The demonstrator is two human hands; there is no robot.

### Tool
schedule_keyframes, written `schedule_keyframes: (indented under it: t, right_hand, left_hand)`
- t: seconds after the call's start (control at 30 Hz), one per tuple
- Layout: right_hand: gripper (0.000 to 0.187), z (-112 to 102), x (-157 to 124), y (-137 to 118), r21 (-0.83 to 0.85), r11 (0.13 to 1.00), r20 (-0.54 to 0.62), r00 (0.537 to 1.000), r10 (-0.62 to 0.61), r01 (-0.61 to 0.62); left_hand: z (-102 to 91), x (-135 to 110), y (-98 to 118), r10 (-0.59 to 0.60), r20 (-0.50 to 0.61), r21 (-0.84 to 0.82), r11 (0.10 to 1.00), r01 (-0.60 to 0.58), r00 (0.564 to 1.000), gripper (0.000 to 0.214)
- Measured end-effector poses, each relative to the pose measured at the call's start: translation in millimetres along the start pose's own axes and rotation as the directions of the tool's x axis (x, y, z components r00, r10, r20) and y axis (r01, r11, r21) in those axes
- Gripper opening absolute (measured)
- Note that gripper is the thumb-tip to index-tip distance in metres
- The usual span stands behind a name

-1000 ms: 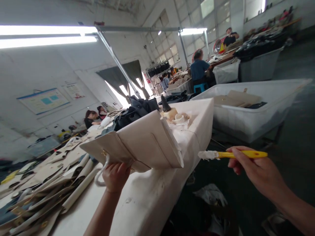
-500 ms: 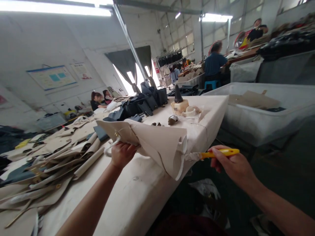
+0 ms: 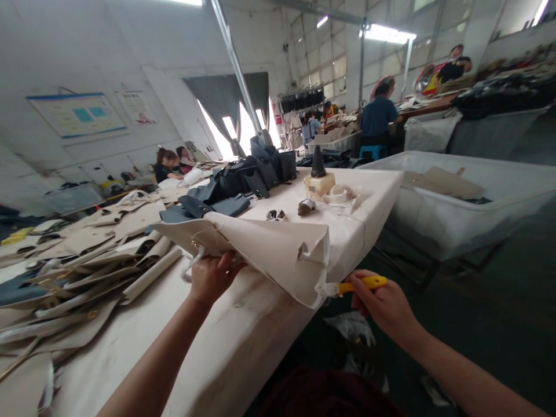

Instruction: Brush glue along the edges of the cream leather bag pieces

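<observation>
A beige bag piece [image 3: 269, 246], rolled into an open-ended shape with a white cord handle at its left, rests over the table [image 3: 226, 341]. My left hand [image 3: 214, 279] grips its near side, fingers partly hidden under the material. In my right hand [image 3: 382, 298] is a yellow-handled brush [image 3: 362, 284], held between thumb and fingers. Its whitish bristles touch the lower corner of the piece's open right end. Behind the piece stand a cream block-shaped container [image 3: 319, 186] with a black cone on top and a white ring-shaped item [image 3: 336, 197].
Beige pieces [image 3: 87, 289] lie piled at the left of the table. Dark blue bag pieces [image 3: 252, 176] are heaped at the back. A large white bin [image 3: 460, 220] stands right of the table's edge. Several people work farther off, one in a blue shirt [image 3: 377, 119].
My right hand has moved left and slightly down, bringing the bristles from just off the piece onto its open edge. The left hand still holds the piece, which has turned a little.
</observation>
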State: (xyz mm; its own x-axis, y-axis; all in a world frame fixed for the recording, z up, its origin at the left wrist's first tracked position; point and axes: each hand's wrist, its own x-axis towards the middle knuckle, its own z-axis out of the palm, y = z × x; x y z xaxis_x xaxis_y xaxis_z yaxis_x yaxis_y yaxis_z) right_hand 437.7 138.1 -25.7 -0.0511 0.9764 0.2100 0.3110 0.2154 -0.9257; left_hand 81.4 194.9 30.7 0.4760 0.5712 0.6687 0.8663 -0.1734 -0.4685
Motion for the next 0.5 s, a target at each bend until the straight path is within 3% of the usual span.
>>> schedule_keyframes:
  t: [0.13, 0.33, 0.5]
  right_hand:
    - [0.041, 1.5, -4.9, -6.9, -0.011, 1.000, 0.021, 1.000, 0.001, -0.001]
    - [0.034, -3.0, 18.3, -3.2, -0.042, 0.993, -0.152, 0.982, -0.112, 0.106]
    - [0.030, -2.0, 8.3, -1.8, -0.102, 0.976, -0.009, 0.980, -0.196, 0.195]
  left_hand:
    - [-5.9, -4.6, 2.7, -0.011, 0.013, 0.007, 1.000, 0.010, 1.000, 0.026]
    - [-10.6, -1.0, 4.9, -0.016, 0.074, 0.015, 1.000, 0.014, 0.997, 0.035]
    - [-9.6, -2.7, 3.7, -0.023, 0.089, -0.011, 1.000, 0.024, 0.996, 0.038]
